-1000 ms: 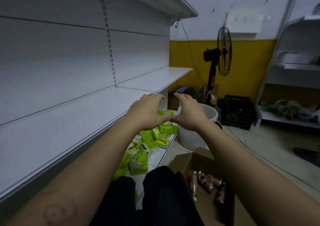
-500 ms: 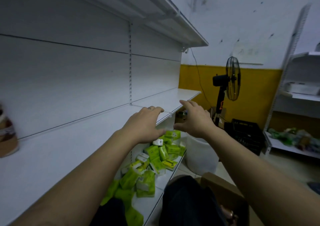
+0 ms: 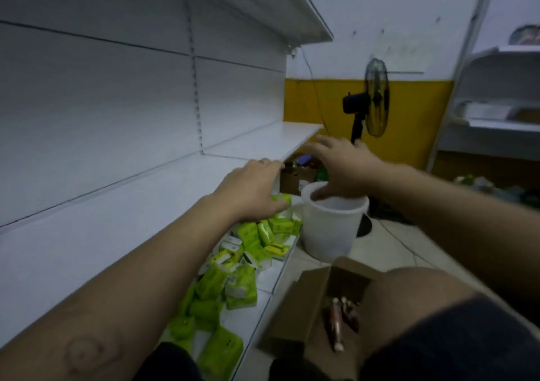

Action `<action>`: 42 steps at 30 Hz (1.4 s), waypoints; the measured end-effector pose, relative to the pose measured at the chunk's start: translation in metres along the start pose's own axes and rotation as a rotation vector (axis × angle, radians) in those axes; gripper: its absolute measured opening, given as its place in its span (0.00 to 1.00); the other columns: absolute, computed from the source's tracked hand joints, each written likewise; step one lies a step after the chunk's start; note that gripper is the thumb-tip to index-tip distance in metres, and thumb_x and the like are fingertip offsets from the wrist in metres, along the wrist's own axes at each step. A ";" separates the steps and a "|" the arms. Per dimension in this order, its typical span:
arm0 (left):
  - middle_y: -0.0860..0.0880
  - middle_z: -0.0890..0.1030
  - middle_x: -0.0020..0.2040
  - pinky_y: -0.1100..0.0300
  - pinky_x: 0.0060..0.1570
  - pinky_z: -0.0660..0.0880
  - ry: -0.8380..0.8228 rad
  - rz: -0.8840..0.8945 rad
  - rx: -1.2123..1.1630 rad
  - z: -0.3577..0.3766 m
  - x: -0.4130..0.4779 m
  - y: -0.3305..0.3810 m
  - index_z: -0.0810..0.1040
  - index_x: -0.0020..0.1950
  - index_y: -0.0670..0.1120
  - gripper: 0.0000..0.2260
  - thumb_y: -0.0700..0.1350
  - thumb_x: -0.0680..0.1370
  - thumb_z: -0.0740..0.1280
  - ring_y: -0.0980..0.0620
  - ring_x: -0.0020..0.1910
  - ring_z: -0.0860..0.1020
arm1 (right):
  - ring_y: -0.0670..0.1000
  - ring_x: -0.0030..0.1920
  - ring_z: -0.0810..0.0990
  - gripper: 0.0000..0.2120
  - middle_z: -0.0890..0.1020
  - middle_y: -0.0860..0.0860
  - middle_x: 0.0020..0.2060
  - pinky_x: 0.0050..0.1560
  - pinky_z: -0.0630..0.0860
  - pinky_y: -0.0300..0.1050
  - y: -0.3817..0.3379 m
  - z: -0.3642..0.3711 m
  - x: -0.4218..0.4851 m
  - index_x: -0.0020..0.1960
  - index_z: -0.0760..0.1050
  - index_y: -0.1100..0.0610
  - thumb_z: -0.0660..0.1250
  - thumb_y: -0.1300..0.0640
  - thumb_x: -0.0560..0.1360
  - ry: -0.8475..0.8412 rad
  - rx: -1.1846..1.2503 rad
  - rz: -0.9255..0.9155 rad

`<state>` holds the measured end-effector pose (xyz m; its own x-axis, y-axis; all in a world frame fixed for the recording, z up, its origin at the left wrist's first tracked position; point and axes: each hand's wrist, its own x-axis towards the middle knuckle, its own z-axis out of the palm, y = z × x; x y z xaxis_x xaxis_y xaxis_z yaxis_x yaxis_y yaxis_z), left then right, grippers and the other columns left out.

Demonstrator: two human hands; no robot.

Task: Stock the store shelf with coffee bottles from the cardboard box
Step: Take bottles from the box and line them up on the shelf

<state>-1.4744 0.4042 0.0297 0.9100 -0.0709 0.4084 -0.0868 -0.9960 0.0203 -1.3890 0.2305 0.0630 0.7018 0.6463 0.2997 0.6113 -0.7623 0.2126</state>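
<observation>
Down on the floor sits the cardboard box (image 3: 309, 307), open at the top, with brown coffee bottles (image 3: 340, 320) lying inside. They are a bit blurry, but they look smooth and shiny, with lighter caps. I think they would feel hard, a little heavy with drink inside, and maybe slippery. It may be best to grab one around its middle, or by the thin neck under the cap, and hold tight.

Up above, the left hand (image 3: 251, 189) lies flat on the front edge of the white shelf (image 3: 117, 220), fingers spread, holding nothing. The right hand (image 3: 342, 170) floats in the air beside the shelf, over a white bucket (image 3: 333, 228). Its fingers are open too, and it is empty.

The shelf is flat, hard and smooth, like painted metal. No bottles show on it. On the lower shelf lie lots of soft, squishy green packs (image 3: 233, 275). The box looks dull, rough and bendy, with its flaps standing up.
</observation>
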 end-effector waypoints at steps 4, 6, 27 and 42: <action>0.47 0.71 0.68 0.50 0.57 0.71 0.040 0.061 -0.099 0.010 0.011 0.018 0.64 0.72 0.50 0.34 0.62 0.70 0.68 0.46 0.65 0.69 | 0.60 0.72 0.62 0.52 0.59 0.52 0.76 0.67 0.63 0.67 0.022 -0.030 -0.007 0.77 0.52 0.46 0.76 0.37 0.62 -0.048 0.027 0.060; 0.47 0.71 0.68 0.51 0.57 0.70 0.058 0.072 -0.147 0.015 0.015 0.028 0.64 0.72 0.50 0.34 0.61 0.70 0.69 0.46 0.66 0.69 | 0.61 0.71 0.64 0.50 0.61 0.53 0.75 0.66 0.64 0.69 0.019 -0.025 -0.016 0.76 0.53 0.47 0.76 0.38 0.63 -0.100 -0.028 0.104; 0.45 0.69 0.71 0.48 0.62 0.70 -0.274 0.038 -0.164 0.148 0.036 0.103 0.60 0.75 0.48 0.36 0.60 0.72 0.68 0.45 0.68 0.67 | 0.57 0.72 0.62 0.50 0.59 0.50 0.75 0.68 0.59 0.68 0.079 0.201 -0.090 0.76 0.49 0.43 0.75 0.39 0.64 -0.226 0.360 0.452; 0.48 0.70 0.70 0.52 0.58 0.69 -0.410 0.162 -0.246 0.231 0.061 0.138 0.61 0.74 0.51 0.34 0.57 0.72 0.70 0.47 0.67 0.68 | 0.55 0.70 0.65 0.46 0.65 0.49 0.72 0.68 0.62 0.65 0.106 0.252 -0.148 0.74 0.56 0.44 0.74 0.38 0.63 -0.230 0.472 0.699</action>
<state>-1.3368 0.2498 -0.1538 0.9571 -0.2880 0.0332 -0.2881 -0.9318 0.2210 -1.3364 0.0627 -0.1936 0.9978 0.0657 0.0116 0.0653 -0.9256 -0.3727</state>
